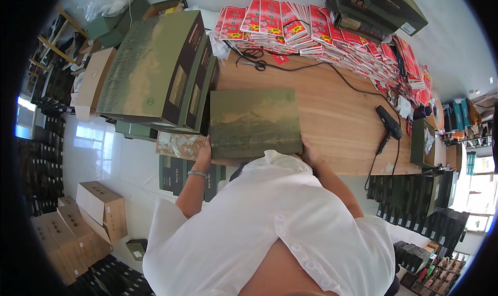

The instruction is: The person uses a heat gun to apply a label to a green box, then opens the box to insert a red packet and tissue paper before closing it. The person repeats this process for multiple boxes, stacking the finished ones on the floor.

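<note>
We see a bright, evenly daylit room. Light comes in from windows (23,117) at the far left and at the right edge (480,197), both blown out to white. The glossy floor (111,151) mirrors the left window as pale glare. Shadows on the table (332,114) are soft and faint. The middle is sharp; toward the rim straight edges bend, detail smears, and a black ring closes the corners.

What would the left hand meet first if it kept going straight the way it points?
Likely the green box it already grips at the near-left corner; the left hand points up along that edge, toward the stacked green boxes beyond.
</note>
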Available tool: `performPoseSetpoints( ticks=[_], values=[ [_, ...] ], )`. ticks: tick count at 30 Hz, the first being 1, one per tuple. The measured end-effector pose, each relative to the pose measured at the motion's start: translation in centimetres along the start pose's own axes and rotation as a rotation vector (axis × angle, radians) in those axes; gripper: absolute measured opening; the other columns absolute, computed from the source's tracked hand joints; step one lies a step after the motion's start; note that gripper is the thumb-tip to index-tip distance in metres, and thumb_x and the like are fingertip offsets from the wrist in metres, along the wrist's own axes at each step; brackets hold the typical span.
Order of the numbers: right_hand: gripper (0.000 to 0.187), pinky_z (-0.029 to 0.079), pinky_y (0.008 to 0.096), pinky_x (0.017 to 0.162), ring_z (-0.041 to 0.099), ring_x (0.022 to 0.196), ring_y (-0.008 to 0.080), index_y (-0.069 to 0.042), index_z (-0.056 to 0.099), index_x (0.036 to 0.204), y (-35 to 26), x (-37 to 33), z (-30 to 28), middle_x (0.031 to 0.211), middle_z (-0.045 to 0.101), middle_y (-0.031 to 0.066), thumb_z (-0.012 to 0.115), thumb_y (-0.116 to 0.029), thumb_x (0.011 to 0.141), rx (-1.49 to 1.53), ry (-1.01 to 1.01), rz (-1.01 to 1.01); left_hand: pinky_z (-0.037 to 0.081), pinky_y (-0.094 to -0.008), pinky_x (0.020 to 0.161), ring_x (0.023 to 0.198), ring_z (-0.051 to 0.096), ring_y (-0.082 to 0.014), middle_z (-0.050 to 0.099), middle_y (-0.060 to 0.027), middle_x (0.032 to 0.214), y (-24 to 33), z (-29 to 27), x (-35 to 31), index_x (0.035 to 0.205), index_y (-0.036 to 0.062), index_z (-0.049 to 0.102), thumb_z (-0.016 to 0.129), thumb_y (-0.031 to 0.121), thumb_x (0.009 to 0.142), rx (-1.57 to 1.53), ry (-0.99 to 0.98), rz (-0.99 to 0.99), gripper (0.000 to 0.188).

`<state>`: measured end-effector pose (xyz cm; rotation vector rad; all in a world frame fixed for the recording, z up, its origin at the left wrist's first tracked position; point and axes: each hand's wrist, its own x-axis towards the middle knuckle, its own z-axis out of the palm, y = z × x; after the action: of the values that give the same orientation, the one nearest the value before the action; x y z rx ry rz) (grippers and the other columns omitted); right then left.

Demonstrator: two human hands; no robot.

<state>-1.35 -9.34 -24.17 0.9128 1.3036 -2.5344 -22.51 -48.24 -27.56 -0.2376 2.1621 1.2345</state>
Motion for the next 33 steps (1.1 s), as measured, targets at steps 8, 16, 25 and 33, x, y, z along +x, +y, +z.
performPoseSetpoints(
  ticks=[8, 16, 25, 33],
  values=[
    [0.081, 0.032, 0.0496, 0.111, 0.044, 0.135, 0.0330, -0.006, 0.039, 0.148, 1.9, 1.9, -4.3, 0.151, 0.043, 0.0153, 0.029, -0.068, 0.098, -0.238, 0.156, 0.069, 0.040, -0.0364, 0.103, 0.122, 0.053, -0.0261, 0.054, -0.0140, 0.139, -1.6, 2.3, 4.3, 0.140, -0.0004, 0.049, 0.046, 0.061, 0.097, -0.241, 0.016, 0.019, 0.075],
    [0.066, 0.033, 0.0532, 0.113, 0.044, 0.134, 0.0344, -0.008, 0.043, 0.146, -1.6, -1.7, -2.4, 0.151, 0.042, 0.0147, 0.038, -0.055, 0.100, 0.008, 0.040, 0.153, 0.040, -0.0405, 0.103, 0.115, 0.056, -0.0268, 0.062, -0.0101, 0.125, 1.7, -0.9, 0.1, 0.125, 0.0065, 0.063, 0.043, 0.063, 0.097, -0.794, -0.409, -0.075, 0.066],
    [0.046, 0.051, 0.0473, 0.097, 0.062, 0.107, 0.0299, -0.005, 0.055, 0.128, -5.2, -3.6, -0.2, 0.123, 0.062, 0.0106, 0.049, -0.040, 0.098, -0.125, 0.373, 0.253, 0.031, -0.0370, 0.114, 0.136, 0.040, -0.0250, 0.050, -0.0109, 0.144, 2.1, 2.6, -1.2, 0.144, 0.0071, 0.046, 0.047, 0.035, 0.102, -0.801, -0.230, 0.286, 0.050],
    [0.038, 0.054, 0.0447, 0.095, 0.063, 0.110, 0.0290, -0.002, 0.058, 0.123, -14.1, -6.8, 3.5, 0.120, 0.064, 0.0111, 0.038, -0.029, 0.104, 1.052, -0.767, 0.160, 0.044, -0.0436, 0.096, 0.115, 0.057, -0.0368, 0.060, -0.0201, 0.126, 4.9, 3.3, -1.5, 0.130, -0.0020, 0.052, 0.062, 0.018, 0.086, -0.195, -0.076, 0.253, 0.049]
  ],
)
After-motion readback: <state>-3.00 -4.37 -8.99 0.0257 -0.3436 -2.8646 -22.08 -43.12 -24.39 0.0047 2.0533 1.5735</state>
